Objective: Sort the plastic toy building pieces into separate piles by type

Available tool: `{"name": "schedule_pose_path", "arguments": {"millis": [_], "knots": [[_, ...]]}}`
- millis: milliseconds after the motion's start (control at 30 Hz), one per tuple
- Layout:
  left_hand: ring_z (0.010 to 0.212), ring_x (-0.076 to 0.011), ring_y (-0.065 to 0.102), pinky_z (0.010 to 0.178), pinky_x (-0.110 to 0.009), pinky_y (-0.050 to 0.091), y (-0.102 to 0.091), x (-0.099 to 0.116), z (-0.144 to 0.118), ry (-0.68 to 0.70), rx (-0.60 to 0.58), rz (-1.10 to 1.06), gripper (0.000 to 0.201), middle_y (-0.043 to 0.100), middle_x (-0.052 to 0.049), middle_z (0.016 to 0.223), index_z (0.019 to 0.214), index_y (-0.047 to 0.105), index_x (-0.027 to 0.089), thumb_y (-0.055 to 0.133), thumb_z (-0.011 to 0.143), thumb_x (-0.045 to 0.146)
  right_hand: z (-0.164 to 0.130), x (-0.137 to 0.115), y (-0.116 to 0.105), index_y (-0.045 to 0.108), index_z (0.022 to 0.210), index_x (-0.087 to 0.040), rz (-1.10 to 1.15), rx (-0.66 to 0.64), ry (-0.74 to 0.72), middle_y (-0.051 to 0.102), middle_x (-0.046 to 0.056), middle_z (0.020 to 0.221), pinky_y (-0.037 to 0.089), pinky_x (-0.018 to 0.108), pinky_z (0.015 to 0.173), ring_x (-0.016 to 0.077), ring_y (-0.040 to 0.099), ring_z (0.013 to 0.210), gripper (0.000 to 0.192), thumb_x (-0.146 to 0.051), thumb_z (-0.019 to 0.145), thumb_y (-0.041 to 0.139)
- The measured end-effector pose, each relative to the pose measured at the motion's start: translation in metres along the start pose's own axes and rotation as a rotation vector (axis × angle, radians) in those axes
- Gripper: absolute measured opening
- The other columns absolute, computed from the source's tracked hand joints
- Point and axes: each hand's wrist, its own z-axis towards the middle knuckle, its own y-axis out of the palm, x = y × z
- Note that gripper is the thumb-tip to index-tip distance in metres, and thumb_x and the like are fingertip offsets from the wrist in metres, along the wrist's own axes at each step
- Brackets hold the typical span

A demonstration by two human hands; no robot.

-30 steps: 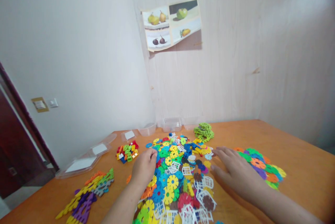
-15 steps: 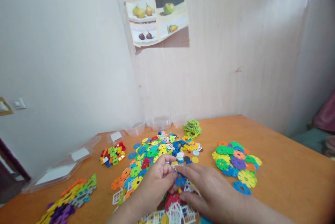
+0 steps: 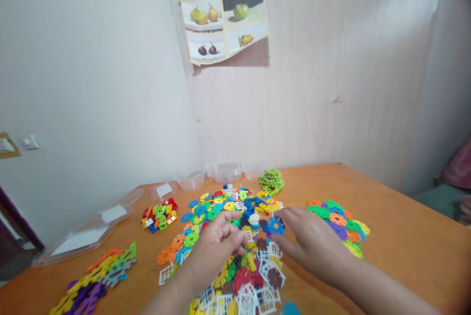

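My right hand (image 3: 312, 241) pinches a blue flower-shaped disc (image 3: 275, 225) between thumb and fingers, held up at the right side of the mixed pile. My left hand (image 3: 219, 239) is over the pile's left part with its fingers curled toward the thumb; whether anything small is inside I cannot make out. Beneath both hands spreads the pile of toy pieces: colourful notched discs (image 3: 190, 240), white lattice window pieces (image 3: 247, 300), a red disc (image 3: 243, 279) and brown discs (image 3: 274, 278).
Right of the pile lies a group of colourful discs (image 3: 337, 219). Small blocks (image 3: 160, 215) and interlocking strips (image 3: 95, 275) lie to the left. Green pieces (image 3: 271, 181) and clear containers (image 3: 227, 172) stand at the back, lids (image 3: 79, 242) along the table's left edge.
My right hand has moved right and slightly up, away from my left hand, carrying the blue disc. My left hand stays nearly in place. More of the pile now shows between them.
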Motion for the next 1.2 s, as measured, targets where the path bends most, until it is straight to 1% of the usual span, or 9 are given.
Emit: {"name": "schedule_pose_path", "arguments": {"millis": [100, 200, 333, 400, 500, 633, 800, 967, 1200], "knots": [[0.074, -0.0161, 0.064, 0.072, -0.028, 0.049, -0.02, 0.006, 0.005, 0.008, 0.251, 0.049, 0.05, 0.07, -0.005, 0.086, 0.116, 0.057, 0.018, 0.064, 0.08, 0.051, 0.011, 0.031, -0.007, 0.067, 0.105, -0.018, -0.135, 0.042, 0.193, 0.07, 0.012, 0.103, 0.043, 0.034, 0.084, 0.0262, 0.064, 0.098, 0.033, -0.041, 0.088, 0.05], [0.074, -0.018, 0.065, 0.071, -0.03, 0.05, -0.042, 0.006, 0.01, 0.006, 0.462, 0.079, 0.052, 0.07, -0.006, 0.085, 0.107, 0.061, 0.016, 0.067, 0.072, 0.056, 0.017, 0.059, -0.009, 0.067, 0.103, -0.018, -0.229, -0.001, 0.338, 0.069, 0.015, 0.103, 0.043, 0.037, 0.081, 0.0303, 0.063, 0.1, 0.04, -0.047, 0.086, 0.047], [0.071, -0.0187, 0.063, 0.066, -0.03, 0.049, -0.069, -0.004, 0.016, 0.005, 0.573, 0.192, 0.049, 0.07, -0.006, 0.082, 0.097, 0.063, 0.016, 0.066, 0.069, 0.056, 0.017, 0.082, -0.009, 0.067, 0.098, -0.018, -0.286, -0.078, 0.45, 0.069, 0.015, 0.102, 0.043, 0.04, 0.078, 0.0337, 0.062, 0.1, 0.043, -0.053, 0.085, 0.044], [0.07, -0.0183, 0.062, 0.065, -0.029, 0.047, -0.079, -0.01, 0.017, -0.018, 0.548, 0.31, 0.045, 0.069, -0.005, 0.08, 0.095, 0.063, 0.016, 0.062, 0.072, 0.055, 0.016, 0.088, -0.009, 0.067, 0.094, -0.019, -0.298, -0.109, 0.483, 0.069, 0.015, 0.103, 0.043, 0.041, 0.076, 0.0347, 0.062, 0.1, 0.043, -0.054, 0.084, 0.043], [0.071, -0.0181, 0.06, 0.063, -0.026, 0.042, -0.088, -0.018, 0.014, -0.044, 0.419, 0.558, 0.038, 0.066, -0.002, 0.077, 0.092, 0.063, 0.018, 0.057, 0.076, 0.052, 0.014, 0.092, -0.01, 0.067, 0.092, -0.02, -0.311, -0.16, 0.521, 0.069, 0.015, 0.105, 0.044, 0.043, 0.075, 0.0363, 0.062, 0.101, 0.043, -0.054, 0.084, 0.042], [0.069, -0.0173, 0.056, 0.058, -0.024, 0.034, -0.094, -0.017, 0.002, -0.081, 0.188, 0.862, 0.034, 0.061, -0.001, 0.075, 0.084, 0.062, 0.019, 0.056, 0.078, 0.052, 0.012, 0.09, -0.008, 0.065, 0.111, -0.02, -0.324, -0.119, 0.516, 0.067, 0.016, 0.115, 0.045, 0.048, 0.08, 0.0383, 0.059, 0.108, 0.051, -0.056, 0.083, 0.043], [0.076, -0.0177, 0.054, 0.06, -0.025, 0.032, -0.1, -0.007, -0.013, -0.114, 0.048, 0.99, 0.033, 0.06, -0.001, 0.085, 0.088, 0.059, 0.02, 0.06, 0.075, 0.051, 0.013, 0.076, -0.001, 0.06, 0.125, -0.017, -0.282, -0.043, 0.413, 0.067, 0.016, 0.12, 0.043, 0.048, 0.088, 0.0365, 0.058, 0.111, 0.056, -0.053, 0.085, 0.044], [0.08, -0.0188, 0.053, 0.062, -0.026, 0.033, -0.1, -0.006, -0.014, -0.125, 0.023, 1.018, 0.029, 0.059, -0.001, 0.09, 0.091, 0.059, 0.021, 0.064, 0.07, 0.042, 0.011, 0.058, 0.005, 0.064, 0.121, -0.016, -0.215, -0.041, 0.29, 0.068, 0.015, 0.118, 0.043, 0.044, 0.09, 0.0332, 0.06, 0.109, 0.051, -0.05, 0.087, 0.046], [0.086, -0.0203, 0.056, 0.067, -0.026, 0.036, -0.097, -0.011, -0.01, -0.08, 0.074, 0.943, 0.031, 0.061, -0.003, 0.097, 0.099, 0.06, 0.02, 0.062, 0.07, 0.03, 0.008, 0.039, 0.008, 0.069, 0.111, -0.019, -0.16, -0.021, 0.167, 0.07, 0.013, 0.111, 0.043, 0.04, 0.09, 0.0297, 0.061, 0.107, 0.04, -0.043, 0.09, 0.045]]}}
